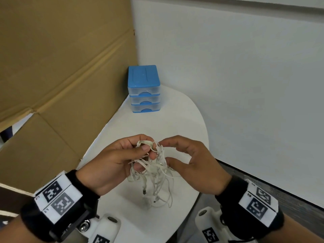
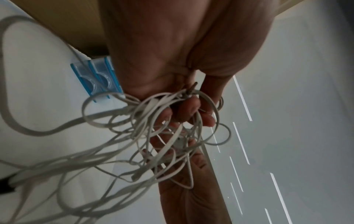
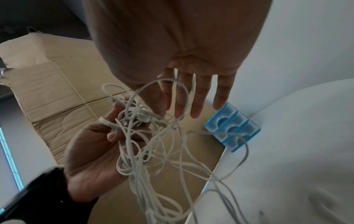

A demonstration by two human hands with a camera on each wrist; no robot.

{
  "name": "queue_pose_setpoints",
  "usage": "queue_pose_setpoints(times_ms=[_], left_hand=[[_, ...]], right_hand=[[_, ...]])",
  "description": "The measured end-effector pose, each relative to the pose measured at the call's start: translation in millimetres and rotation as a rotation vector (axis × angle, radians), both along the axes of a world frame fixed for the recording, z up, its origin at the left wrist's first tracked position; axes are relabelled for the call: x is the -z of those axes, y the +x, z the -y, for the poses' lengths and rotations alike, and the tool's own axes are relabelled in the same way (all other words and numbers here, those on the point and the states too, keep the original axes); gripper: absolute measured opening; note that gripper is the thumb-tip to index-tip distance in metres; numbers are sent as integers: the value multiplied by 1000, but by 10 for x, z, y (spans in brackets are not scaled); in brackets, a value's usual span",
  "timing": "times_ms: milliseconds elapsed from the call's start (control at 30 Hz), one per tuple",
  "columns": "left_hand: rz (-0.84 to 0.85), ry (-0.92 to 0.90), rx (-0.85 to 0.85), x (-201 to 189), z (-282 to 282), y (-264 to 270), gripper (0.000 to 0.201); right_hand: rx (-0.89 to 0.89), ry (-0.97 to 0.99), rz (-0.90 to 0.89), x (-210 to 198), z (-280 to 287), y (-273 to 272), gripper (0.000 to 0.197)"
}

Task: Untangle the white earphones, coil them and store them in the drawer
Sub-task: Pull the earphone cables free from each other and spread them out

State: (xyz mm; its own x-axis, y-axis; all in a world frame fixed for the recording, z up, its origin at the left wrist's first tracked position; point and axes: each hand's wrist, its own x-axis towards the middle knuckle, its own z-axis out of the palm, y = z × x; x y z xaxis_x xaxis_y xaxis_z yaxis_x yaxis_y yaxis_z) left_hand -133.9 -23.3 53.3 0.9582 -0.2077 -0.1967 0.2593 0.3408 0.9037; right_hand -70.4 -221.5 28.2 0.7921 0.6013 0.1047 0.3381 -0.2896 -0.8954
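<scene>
The white earphones (image 1: 152, 169) are a loose tangle of flat cable held up over the white table (image 1: 175, 120). My left hand (image 1: 144, 155) grips the top of the tangle, thumb over a loop and fingers curled under it. My right hand (image 1: 165, 152) is beside it on the right, with index tip and thumb touching the cables but not closed on them. In the right wrist view its fingers (image 3: 195, 98) are straight and spread behind a cable loop (image 3: 145, 136). The jack plug (image 1: 144, 191) dangles, and the lowest loops reach the table. The small blue three-drawer unit (image 1: 143, 88) stands at the far end, all drawers closed.
A large flattened cardboard sheet (image 1: 61, 67) leans along the table's left side. A white wall panel (image 1: 245, 85) runs along the right. The table's rounded right edge (image 1: 205, 137) drops to a dark floor strip. The drawer unit (image 3: 231, 127) sits in the corner between cardboard and wall.
</scene>
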Motion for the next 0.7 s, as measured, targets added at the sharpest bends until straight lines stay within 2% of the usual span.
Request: queue_pose_setpoints(times_ms=[100, 200, 333, 500, 567, 633, 700], left_hand=[[-27, -49, -5, -13, -38, 4, 32], [-54, -81, -59, 1, -88, 28, 35], [-81, -105, -114, 12, -122, 49, 40], [-132, -53, -183, -5, -94, 65, 10], [-122, -61, -175, -5, -114, 65, 16], [-103, -68, -159, -1, -147, 63, 33], [-94, -60, -158, -3, -163, 57, 41]], right_hand=[[-17, 13, -24, -7, 10, -12, 13], [33, 32, 18, -37, 44, 19, 10], [84, 187, -39, -118, 116, 85, 12], [116, 170, 76, -160, 164, 106, 13], [117, 135, 122, -172, 171, 112, 13], [116, 108, 131, -177, 188, 128, 12], [93, 93, 108, -187, 193, 120, 9]])
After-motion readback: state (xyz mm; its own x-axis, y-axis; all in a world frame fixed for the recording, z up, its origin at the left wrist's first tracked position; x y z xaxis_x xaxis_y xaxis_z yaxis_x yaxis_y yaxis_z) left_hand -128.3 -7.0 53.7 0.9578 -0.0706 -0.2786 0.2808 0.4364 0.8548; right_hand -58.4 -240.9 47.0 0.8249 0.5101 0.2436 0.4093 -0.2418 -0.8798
